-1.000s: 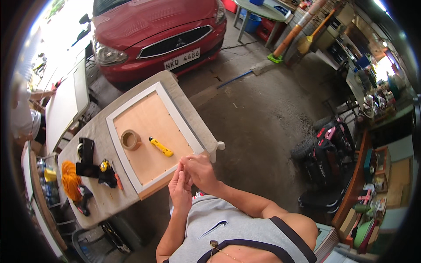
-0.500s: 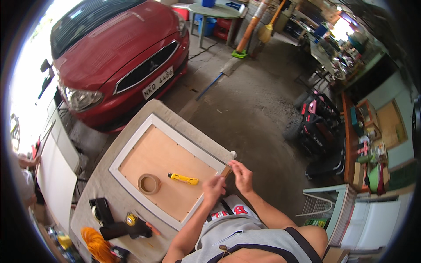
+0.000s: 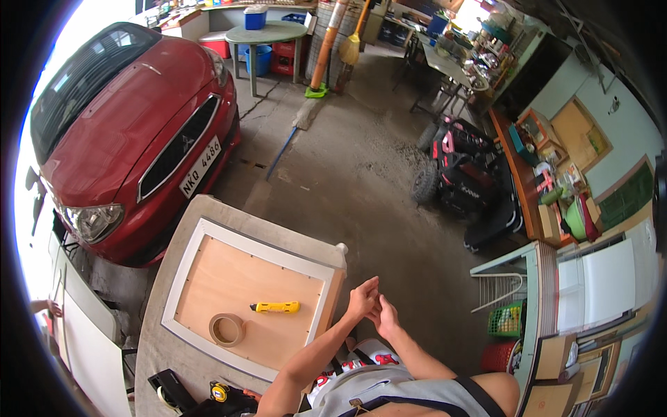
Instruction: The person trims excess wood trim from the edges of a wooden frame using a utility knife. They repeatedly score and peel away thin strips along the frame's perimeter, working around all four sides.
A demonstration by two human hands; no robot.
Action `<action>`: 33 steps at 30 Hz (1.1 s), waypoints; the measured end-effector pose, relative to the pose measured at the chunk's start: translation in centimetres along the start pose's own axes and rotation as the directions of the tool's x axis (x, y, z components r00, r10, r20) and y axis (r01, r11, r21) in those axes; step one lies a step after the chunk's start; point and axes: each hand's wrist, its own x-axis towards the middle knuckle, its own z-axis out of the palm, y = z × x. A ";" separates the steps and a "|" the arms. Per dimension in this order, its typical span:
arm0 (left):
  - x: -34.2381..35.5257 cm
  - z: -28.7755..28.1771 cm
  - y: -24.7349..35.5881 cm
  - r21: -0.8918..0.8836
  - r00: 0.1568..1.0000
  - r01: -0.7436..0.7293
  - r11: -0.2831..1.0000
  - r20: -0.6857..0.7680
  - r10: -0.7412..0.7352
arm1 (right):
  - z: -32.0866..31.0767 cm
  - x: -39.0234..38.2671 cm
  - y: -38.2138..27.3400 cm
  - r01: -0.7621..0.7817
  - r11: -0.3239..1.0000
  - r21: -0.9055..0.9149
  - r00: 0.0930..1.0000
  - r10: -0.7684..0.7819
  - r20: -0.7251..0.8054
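Observation:
My left hand (image 3: 362,300) and my right hand (image 3: 386,320) meet just off the table's right edge, above my lap. Their fingers are bent and pressed together; whatever may be between them is too small or hidden to name. Left of them, a white-bordered picture frame (image 3: 186,278) lies back up on the table, with a plain wooden backing board (image 3: 236,267). Brown tape (image 3: 326,302) runs along its right side. On the board rest a yellow utility knife (image 3: 276,306) and a roll of brown tape (image 3: 227,329), neither touched by a hand.
The worn table (image 3: 163,326) also holds a tape measure (image 3: 219,392) and a black tape dispenser (image 3: 170,393) at its near end. A red car (image 3: 132,125) stands beyond. A toy ride-on vehicle (image 3: 458,167) is at right. Another person's hand (image 3: 50,307) shows at far left.
Both hands have left the picture frame's right corner and come together off the table's edge. The view has shifted, showing more of the right side of the room.

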 end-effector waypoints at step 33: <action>-43.4 4.9 -5.7 0.425 0.501 0.671 0.608 -0.864 0.051 | -2.3 -1.9 -3.3 0.594 0.551 -0.586 0.566 0.231 0.791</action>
